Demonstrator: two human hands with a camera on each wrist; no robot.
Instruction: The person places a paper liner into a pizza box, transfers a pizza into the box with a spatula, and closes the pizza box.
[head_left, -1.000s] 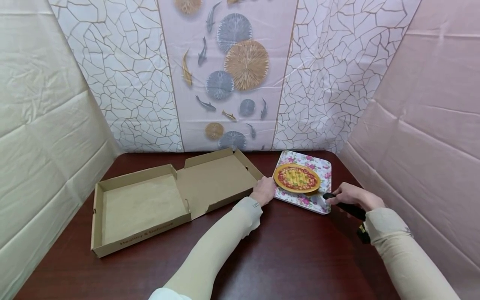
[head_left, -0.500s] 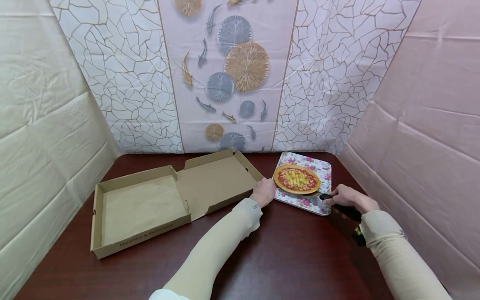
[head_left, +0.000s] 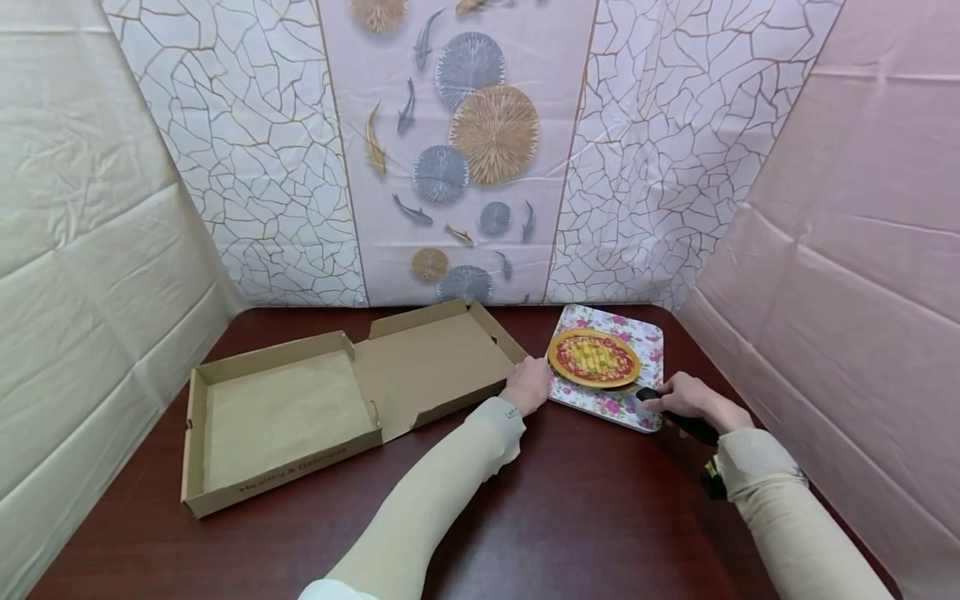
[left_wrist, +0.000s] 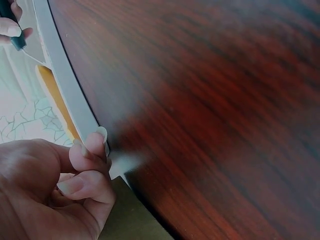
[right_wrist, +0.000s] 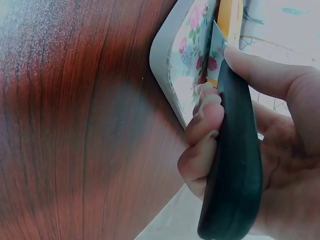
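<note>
A round pizza (head_left: 592, 358) lies on a white flowered tray (head_left: 651, 335) at the right of the table. My left hand (head_left: 528, 385) pinches the tray's near left edge between thumb and fingers, as the left wrist view shows. My right hand (head_left: 697, 398) grips the black handle (right_wrist: 234, 160) of a pizza server, thumb along its top. The server's shiny metal blade (right_wrist: 216, 54) reaches to the pizza's near right edge, and its tip is hidden beneath the crust.
An open cardboard pizza box (head_left: 273, 417) lies at the left, its lid (head_left: 431, 358) spread flat toward the tray. A small black and yellow object (head_left: 712, 479) shows by my right wrist. Fabric walls close in the dark red table (head_left: 585, 517) on three sides.
My right hand has moved slightly left with the pizza server, pushing its blade farther under the pizza's edge. My left hand stays on the tray.
</note>
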